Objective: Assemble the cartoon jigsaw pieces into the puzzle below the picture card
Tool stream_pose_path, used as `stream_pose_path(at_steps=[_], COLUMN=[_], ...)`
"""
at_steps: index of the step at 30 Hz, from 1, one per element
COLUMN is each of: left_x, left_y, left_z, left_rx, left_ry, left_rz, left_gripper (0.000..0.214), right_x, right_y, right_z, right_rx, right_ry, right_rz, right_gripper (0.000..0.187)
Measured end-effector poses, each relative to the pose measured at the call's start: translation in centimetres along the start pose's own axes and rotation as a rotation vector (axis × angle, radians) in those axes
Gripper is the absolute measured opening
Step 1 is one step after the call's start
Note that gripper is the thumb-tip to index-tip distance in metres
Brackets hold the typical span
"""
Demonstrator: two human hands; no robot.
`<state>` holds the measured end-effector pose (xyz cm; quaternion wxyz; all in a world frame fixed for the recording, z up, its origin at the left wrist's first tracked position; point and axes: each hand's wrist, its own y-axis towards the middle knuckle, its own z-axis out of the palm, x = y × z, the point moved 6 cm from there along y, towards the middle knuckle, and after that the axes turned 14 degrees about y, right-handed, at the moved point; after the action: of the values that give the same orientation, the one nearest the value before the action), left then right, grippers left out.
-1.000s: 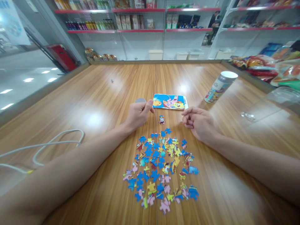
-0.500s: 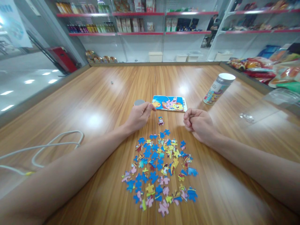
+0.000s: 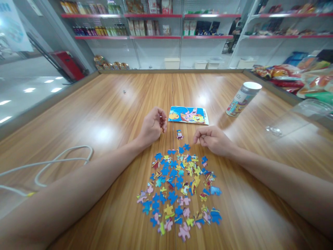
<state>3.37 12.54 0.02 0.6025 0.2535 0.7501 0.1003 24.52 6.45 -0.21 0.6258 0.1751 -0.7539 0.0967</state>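
My left hand (image 3: pixel 154 126) is loosely curled beside the left edge of the picture card (image 3: pixel 188 115), which shows cartoon characters on blue. Nothing shows between its fingers. Across from it, my right hand (image 3: pixel 214 139) has its fingers folded in, with no object visible in them. Between the hands lies a small joined bit of puzzle with a cartoon face (image 3: pixel 179 134), touched by neither. Nearer to me, loose jigsaw pieces (image 3: pixel 172 173) in blue, yellow and pink are spread in a rough heap, some overlapping.
A printed cardboard tube (image 3: pixel 240 100) stands at the right. Beyond it are a clear plastic container (image 3: pixel 299 114) and packaged snacks (image 3: pixel 286 74). A white cable (image 3: pixel 62 159) loops on the left. A tiny object (image 3: pixel 124 91) lies far back. Stocked shelves (image 3: pixel 153 36) line the wall.
My right hand has moved left toward the small joined bit and its fist has loosened. My left hand has turned and now hides the grey disc that showed behind it.
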Motion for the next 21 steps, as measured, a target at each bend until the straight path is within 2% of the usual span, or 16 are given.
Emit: stream_pose_path(at_steps=[4, 10, 17, 21], left_x=[-0.5, -1.3, -2.3, -2.5], left_y=[0.1, 0.1, 0.1, -0.2], left_z=[0.1, 0.6, 1.1, 0.9], left_rx=[0.027, 0.085, 0.125, 0.166], left_ry=[-0.037, -0.034, 0.078, 0.213], left_rz=[0.094, 0.114, 0.198, 0.249], left_gripper=[0.019, 0.017, 0.019, 0.02], right_x=[-0.1, -0.2, -0.7, -0.4], right_y=[0.0, 0.1, 0.7, 0.9], right_z=[0.1, 0.0, 0.2, 0.3], right_rx=[0.013, 0.025, 0.053, 0.029], right_ry=[0.03, 0.019, 0.014, -0.038], right_rz=[0.005, -0.018, -0.025, -0.101], right_gripper=[0.029, 0.03, 0.028, 0.029])
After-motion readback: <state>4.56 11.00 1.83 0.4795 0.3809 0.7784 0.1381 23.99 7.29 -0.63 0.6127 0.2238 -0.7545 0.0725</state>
